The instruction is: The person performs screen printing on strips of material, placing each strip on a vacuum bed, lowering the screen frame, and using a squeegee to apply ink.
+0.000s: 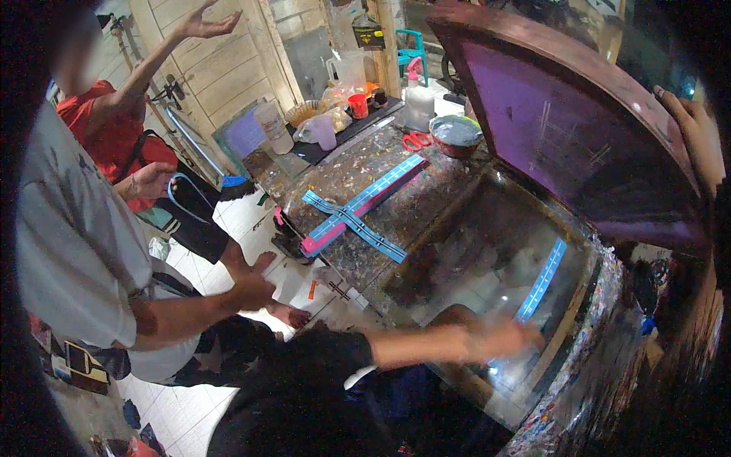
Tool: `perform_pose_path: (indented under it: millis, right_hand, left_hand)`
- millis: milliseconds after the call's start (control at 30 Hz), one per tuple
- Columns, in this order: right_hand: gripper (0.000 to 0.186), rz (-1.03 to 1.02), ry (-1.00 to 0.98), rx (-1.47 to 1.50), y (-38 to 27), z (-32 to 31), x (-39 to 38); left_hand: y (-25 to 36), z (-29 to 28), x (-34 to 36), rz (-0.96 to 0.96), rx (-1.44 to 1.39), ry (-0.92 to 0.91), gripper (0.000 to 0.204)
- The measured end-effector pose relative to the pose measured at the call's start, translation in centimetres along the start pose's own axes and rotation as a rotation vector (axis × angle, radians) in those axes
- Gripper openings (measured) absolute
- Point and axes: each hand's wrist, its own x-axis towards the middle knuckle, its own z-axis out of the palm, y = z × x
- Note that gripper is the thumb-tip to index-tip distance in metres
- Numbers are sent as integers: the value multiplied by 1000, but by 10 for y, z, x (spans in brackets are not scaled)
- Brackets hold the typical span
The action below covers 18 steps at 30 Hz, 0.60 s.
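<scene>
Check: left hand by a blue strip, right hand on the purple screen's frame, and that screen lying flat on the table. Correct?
Not quite: the head view shows the purple screen tilted up, not flat. The right hand is on its frame, and the left hand by a blue strip.

On the worktop (304, 171), crossed strips (384, 185) lie left of a flat panel (438, 286) bearing a single strip (542, 280), scissors (416, 141) and bowl (457, 148) behind, the frame (548, 46) beyond the panel.
</scene>
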Motion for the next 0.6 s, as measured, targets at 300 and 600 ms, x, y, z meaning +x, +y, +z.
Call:
perform_pose_path:
  millis: [300, 600]
  right_hand:
    - [49, -314, -17, -166, 19, 14, -12]
    - [34, -310, -41, -366, 18, -4, 18]
  left_hand:
    - [119, 152, 32, 393, -8, 38, 43]
    - [-17, -13, -37, -20, 421, -171, 69]
